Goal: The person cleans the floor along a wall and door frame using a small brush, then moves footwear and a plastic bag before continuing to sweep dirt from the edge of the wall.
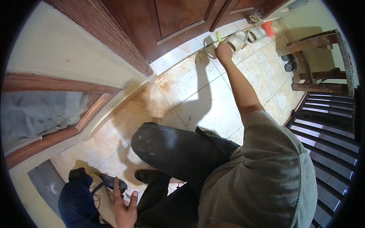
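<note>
My right arm reaches out over the tiles toward the door. In its closed fingers, my right hand (pixel 223 52) grips a slim bright green thing (pixel 218 36); only its tip shows, so its kind is unclear. A pale slide sandal (pixel 236 41) lies right beside that hand, and its mate (pixel 256 34) is a little farther right. At the lower left, my left hand (pixel 125 213) holds nothing visible, with thumb and forefinger apart. A dark shoe-like object (pixel 113 181) lies just beyond its fingertips, next to a dark blue bag or cloth bundle (pixel 74 203).
A brown panelled door (pixel 182 19) stands ahead, above a raised sill. Red plastic (pixel 268 28) lies past the sandals. At right are a wooden stool-like frame (pixel 323 49), dark slippers (pixel 290 66) and a dark slatted railing (pixel 327 133). A wood-framed window (pixel 99 112) borders the left.
</note>
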The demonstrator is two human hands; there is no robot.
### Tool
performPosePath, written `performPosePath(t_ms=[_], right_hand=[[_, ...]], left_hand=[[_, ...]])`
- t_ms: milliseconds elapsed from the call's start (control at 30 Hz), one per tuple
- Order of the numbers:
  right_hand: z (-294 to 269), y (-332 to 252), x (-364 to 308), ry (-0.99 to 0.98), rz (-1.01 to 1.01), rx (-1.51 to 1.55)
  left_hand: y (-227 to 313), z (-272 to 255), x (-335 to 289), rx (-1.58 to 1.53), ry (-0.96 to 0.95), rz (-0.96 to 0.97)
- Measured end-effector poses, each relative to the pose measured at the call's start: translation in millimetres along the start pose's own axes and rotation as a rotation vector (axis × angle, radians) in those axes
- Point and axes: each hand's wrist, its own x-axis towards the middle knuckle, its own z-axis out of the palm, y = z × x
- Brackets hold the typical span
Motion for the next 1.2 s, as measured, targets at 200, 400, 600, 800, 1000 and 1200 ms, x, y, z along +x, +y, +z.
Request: performPosePath(t_ms=[200, 400, 600, 800, 1000, 1200], right_hand=[[41.2, -17.3, 88.2, -0.152, -0.009, -0.028], [116.0, -66.2, -6.5, -0.303, -0.42, -0.13], [85.9, -62.6, -185.5, -0.538, -0.89, -0.094], [40.7, -7.2, -60.6, -0.092, -0.46, -0.118], [104.5, -26.7, -54.6, -0.299, -0.338, -0.076], [116.0, -196.0, -318.7, -0.718, -0.852, 0.168]], left_hand=[[6.4, -4.0, 1.6, 0.276, -0.015, 0.11], [-17.4, 9.9, 5.5, 0.1, -0.008, -0.07], [-28.7, 11.0, -6.3, 0.057, 0.004, -0.112], [-6.0, 3.4, -9.3, -0.031, -0.017, -0.114], [21.3, 4.3, -21.1, 0.121, 0.03, 0.163], [27.5, 10.8, -22.9, 0.049, 0.017, 0.018]])
